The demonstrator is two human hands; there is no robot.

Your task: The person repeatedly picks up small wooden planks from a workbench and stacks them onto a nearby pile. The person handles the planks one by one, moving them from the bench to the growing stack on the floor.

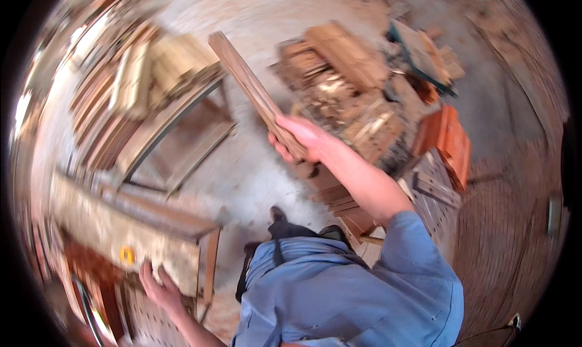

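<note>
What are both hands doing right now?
Left hand: open, fingers spread, resting on the dusty workbench.
Right hand: closed around the lower end of a long wooden plank, raised above the floor.

A heap of scrap wood [345,98] beside an orange stool [451,142].

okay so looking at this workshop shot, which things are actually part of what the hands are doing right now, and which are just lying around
In hand:
- wooden slat, gripped in the right hand
- dusty workbench, its edge under the left hand

Lying about:
- heap of wood offcuts
- orange wooden stool
- stacked planks at the left
- flat boards on the floor by the person's legs
</note>
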